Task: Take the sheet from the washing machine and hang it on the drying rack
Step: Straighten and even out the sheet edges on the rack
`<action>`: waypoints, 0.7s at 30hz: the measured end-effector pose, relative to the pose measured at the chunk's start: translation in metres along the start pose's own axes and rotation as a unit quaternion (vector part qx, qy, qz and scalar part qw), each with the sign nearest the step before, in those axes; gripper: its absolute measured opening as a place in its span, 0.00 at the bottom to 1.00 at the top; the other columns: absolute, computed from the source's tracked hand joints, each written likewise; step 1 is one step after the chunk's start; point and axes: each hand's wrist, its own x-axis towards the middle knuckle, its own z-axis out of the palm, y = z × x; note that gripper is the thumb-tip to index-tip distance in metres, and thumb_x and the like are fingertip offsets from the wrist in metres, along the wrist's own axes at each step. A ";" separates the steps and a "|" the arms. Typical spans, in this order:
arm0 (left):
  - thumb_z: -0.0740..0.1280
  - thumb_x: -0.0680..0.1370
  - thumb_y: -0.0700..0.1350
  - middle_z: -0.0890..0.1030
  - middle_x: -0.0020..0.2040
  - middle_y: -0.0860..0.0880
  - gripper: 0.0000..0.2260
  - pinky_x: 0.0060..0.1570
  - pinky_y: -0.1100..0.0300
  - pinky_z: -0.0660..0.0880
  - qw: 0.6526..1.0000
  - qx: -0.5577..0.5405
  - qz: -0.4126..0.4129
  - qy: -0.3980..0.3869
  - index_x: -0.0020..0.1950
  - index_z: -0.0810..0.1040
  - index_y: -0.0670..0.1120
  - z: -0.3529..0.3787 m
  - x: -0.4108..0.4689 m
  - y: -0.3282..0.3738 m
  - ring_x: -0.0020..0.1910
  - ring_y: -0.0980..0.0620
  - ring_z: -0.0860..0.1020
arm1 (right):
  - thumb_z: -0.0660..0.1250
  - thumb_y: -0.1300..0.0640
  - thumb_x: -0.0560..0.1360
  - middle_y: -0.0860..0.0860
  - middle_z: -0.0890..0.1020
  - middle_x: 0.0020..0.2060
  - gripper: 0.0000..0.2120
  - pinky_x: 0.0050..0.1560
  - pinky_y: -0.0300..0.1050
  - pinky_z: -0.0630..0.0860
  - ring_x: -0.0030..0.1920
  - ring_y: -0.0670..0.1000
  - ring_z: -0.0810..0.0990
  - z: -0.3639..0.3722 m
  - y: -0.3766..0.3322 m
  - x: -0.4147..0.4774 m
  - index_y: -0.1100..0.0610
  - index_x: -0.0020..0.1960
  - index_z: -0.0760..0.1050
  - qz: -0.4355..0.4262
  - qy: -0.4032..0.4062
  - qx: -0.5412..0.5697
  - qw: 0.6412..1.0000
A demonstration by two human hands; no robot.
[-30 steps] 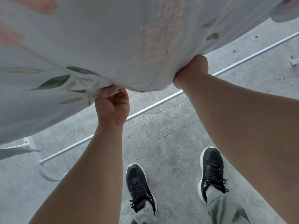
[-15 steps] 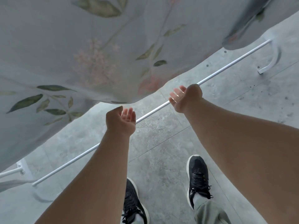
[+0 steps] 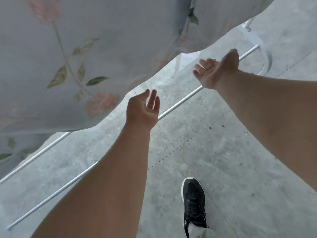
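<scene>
While the sheet drapes over the drying rack, my left hand and right hand reach out wide and empty; hanging looks done, maybe smoothing left

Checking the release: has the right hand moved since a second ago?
Yes. The right hand let go of the sheet and shifted rightward along the white rack rail, nearer its curved end; now open.

The floor is pale grey stone-look tile, mottled and veined, crossed by thin dark seams and dotted with small dark specks. Soft, even light covers it.
</scene>
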 end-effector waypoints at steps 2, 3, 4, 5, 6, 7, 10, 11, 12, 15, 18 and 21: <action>0.66 0.77 0.32 0.77 0.63 0.48 0.17 0.51 0.56 0.80 1.000 -0.012 0.014 0.010 0.65 0.73 0.41 0.007 0.009 0.005 0.56 0.48 0.83 | 0.46 0.32 0.80 0.58 0.64 0.78 0.40 0.78 0.57 0.56 0.78 0.59 0.62 0.012 -0.008 0.014 0.60 0.81 0.55 0.017 -0.021 0.018 0.999; 0.65 0.77 0.32 0.76 0.63 0.48 0.16 0.54 0.55 0.79 0.999 -0.020 0.023 0.014 0.64 0.73 0.42 0.007 0.014 0.008 0.58 0.47 0.82 | 0.47 0.31 0.79 0.58 0.62 0.79 0.41 0.79 0.58 0.55 0.79 0.59 0.61 0.018 -0.009 0.019 0.59 0.81 0.54 0.024 -0.030 0.028 0.999; 0.64 0.77 0.32 0.76 0.63 0.48 0.15 0.57 0.53 0.79 0.999 -0.028 0.028 0.013 0.63 0.73 0.43 0.008 0.017 0.010 0.60 0.46 0.81 | 0.47 0.30 0.78 0.58 0.61 0.79 0.42 0.79 0.58 0.55 0.79 0.59 0.60 0.022 -0.012 0.025 0.58 0.82 0.52 0.031 -0.040 0.035 0.998; 0.64 0.78 0.31 0.75 0.64 0.48 0.15 0.59 0.52 0.78 0.999 -0.037 0.036 0.009 0.63 0.73 0.43 0.010 0.021 0.013 0.61 0.45 0.79 | 0.47 0.30 0.78 0.58 0.60 0.80 0.43 0.79 0.58 0.54 0.79 0.58 0.60 0.027 -0.014 0.031 0.58 0.82 0.51 0.036 -0.051 0.038 0.997; 0.63 0.78 0.31 0.75 0.64 0.48 0.15 0.60 0.50 0.77 0.998 -0.043 0.042 0.005 0.63 0.73 0.43 0.011 0.024 0.016 0.63 0.45 0.79 | 0.47 0.29 0.78 0.58 0.60 0.80 0.43 0.79 0.57 0.54 0.79 0.58 0.60 0.030 -0.015 0.034 0.59 0.82 0.51 0.038 -0.060 0.036 0.997; 0.63 0.77 0.30 0.76 0.63 0.48 0.16 0.60 0.50 0.77 0.998 -0.048 0.047 -0.003 0.63 0.73 0.43 0.013 0.026 0.018 0.63 0.44 0.78 | 0.46 0.30 0.78 0.58 0.60 0.79 0.43 0.79 0.57 0.54 0.79 0.59 0.61 0.034 -0.015 0.038 0.59 0.82 0.52 0.036 -0.067 0.029 0.997; 0.62 0.77 0.28 0.80 0.53 0.50 0.16 0.57 0.49 0.78 0.996 -0.059 0.060 -0.020 0.60 0.77 0.42 0.021 0.033 0.025 0.61 0.44 0.80 | 0.45 0.32 0.79 0.57 0.65 0.78 0.39 0.77 0.58 0.57 0.77 0.60 0.64 0.042 -0.011 0.047 0.57 0.81 0.57 0.032 -0.077 0.017 0.996; 0.62 0.77 0.28 0.80 0.48 0.50 0.15 0.57 0.49 0.78 0.996 -0.062 0.064 -0.028 0.57 0.78 0.43 0.024 0.034 0.028 0.60 0.45 0.80 | 0.46 0.33 0.79 0.57 0.68 0.76 0.38 0.76 0.59 0.60 0.76 0.60 0.67 0.044 -0.009 0.050 0.56 0.80 0.60 0.029 -0.077 0.020 0.996; 0.62 0.77 0.28 0.80 0.43 0.50 0.14 0.57 0.49 0.78 0.995 -0.068 0.066 -0.036 0.54 0.78 0.43 0.027 0.035 0.030 0.60 0.46 0.80 | 0.47 0.33 0.79 0.56 0.71 0.74 0.36 0.74 0.60 0.63 0.74 0.61 0.70 0.045 -0.006 0.054 0.54 0.79 0.63 0.026 -0.074 0.026 0.997; 0.63 0.76 0.28 0.81 0.34 0.51 0.14 0.55 0.49 0.80 0.993 -0.084 0.065 -0.051 0.52 0.79 0.44 0.032 0.039 0.036 0.58 0.48 0.79 | 0.52 0.34 0.78 0.56 0.79 0.66 0.31 0.67 0.65 0.71 0.64 0.62 0.79 0.053 0.000 0.063 0.51 0.72 0.72 0.014 -0.063 0.040 0.997; 0.62 0.75 0.27 0.83 0.38 0.51 0.15 0.51 0.52 0.80 0.993 -0.083 0.061 -0.055 0.52 0.79 0.45 0.035 0.042 0.042 0.59 0.49 0.79 | 0.56 0.41 0.77 0.56 0.83 0.60 0.25 0.59 0.70 0.74 0.58 0.64 0.83 0.068 0.004 0.062 0.52 0.66 0.78 0.009 -0.045 0.057 0.997; 0.64 0.75 0.27 0.82 0.37 0.51 0.14 0.48 0.55 0.80 0.993 -0.098 0.060 -0.036 0.49 0.79 0.45 0.035 0.043 0.047 0.54 0.51 0.80 | 0.57 0.41 0.74 0.53 0.82 0.62 0.25 0.65 0.68 0.70 0.62 0.62 0.80 0.079 0.007 0.062 0.50 0.64 0.79 0.009 -0.010 0.046 0.999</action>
